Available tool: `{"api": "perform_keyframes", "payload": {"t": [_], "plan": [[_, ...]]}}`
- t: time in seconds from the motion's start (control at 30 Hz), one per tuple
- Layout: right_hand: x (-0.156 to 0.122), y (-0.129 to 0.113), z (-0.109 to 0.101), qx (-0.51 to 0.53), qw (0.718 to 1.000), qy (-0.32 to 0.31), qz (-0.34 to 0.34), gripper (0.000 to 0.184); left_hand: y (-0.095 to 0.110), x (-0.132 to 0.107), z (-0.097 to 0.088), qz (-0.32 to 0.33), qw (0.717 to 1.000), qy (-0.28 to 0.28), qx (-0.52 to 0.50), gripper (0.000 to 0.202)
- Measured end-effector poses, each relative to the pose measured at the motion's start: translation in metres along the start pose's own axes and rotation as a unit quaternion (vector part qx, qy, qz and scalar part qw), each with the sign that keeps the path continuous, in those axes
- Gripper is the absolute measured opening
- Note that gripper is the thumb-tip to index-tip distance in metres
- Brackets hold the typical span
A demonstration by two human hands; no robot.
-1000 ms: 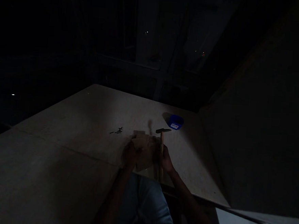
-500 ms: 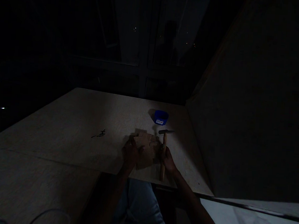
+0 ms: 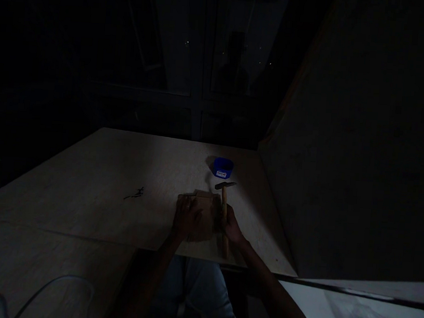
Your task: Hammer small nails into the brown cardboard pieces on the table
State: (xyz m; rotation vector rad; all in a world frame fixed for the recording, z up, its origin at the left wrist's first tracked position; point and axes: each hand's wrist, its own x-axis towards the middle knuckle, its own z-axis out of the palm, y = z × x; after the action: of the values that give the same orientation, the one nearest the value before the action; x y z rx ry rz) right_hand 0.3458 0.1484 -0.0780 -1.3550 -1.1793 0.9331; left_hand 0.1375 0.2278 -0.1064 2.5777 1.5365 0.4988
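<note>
A blue container (image 3: 223, 168) with a white label (image 3: 221, 174) stands on the pale tabletop (image 3: 98, 170), small dark pieces (image 3: 139, 191) lying left of it, and a thin cable (image 3: 62, 277) curves at the lower left.

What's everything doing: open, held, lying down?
Wooden-handled hammer with dark head: held.
Right hand: closed round the handle.
Flat brown cardboard: partly covered.
Left hand: lying on it.
Blue plastic tub: upright, open; inside too dark.
Small thin dark pieces: lying loose.

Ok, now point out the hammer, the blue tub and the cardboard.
Hammer (image 3: 224, 201): head view, on the handle, above the hand.
Blue tub (image 3: 223, 170): head view, on its front wall.
Cardboard (image 3: 204, 221): head view, on its upper face.
</note>
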Motion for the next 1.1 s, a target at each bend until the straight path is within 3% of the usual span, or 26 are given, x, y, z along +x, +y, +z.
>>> {"api": "perform_keyframes", "payload": {"t": [0.2,0.43,0.7,0.8,0.93,1.1], "plan": [[0.004,0.0,0.017,0.04,0.998,-0.043,-0.024,0.05,-0.001,-0.01,0.006,0.012,0.999,0.028,-0.012,0.065],[0.017,0.015,0.051,0.076,0.996,-0.047,0.005,0.053,-0.012,-0.009,0.015,0.056,0.992,0.077,-0.087,0.068],[0.012,0.011,0.053,0.14,0.99,-0.012,0.025,0.057,-0.045,-0.008,0.001,0.042,0.944,0.141,-0.294,0.041],[0.012,0.003,0.049,0.153,0.988,-0.003,0.026,0.057,-0.075,-0.013,-0.006,-0.026,0.94,0.192,-0.282,0.035],[0.007,-0.007,0.04,0.155,0.987,0.022,0.034,0.052,-0.142,-0.023,-0.023,-0.1,0.94,0.25,-0.207,0.033],[-0.008,-0.022,0.02,0.147,0.986,0.028,0.069,0.055,-0.231,-0.036,-0.046,-0.201,0.95,0.228,-0.079,0.037]]}}
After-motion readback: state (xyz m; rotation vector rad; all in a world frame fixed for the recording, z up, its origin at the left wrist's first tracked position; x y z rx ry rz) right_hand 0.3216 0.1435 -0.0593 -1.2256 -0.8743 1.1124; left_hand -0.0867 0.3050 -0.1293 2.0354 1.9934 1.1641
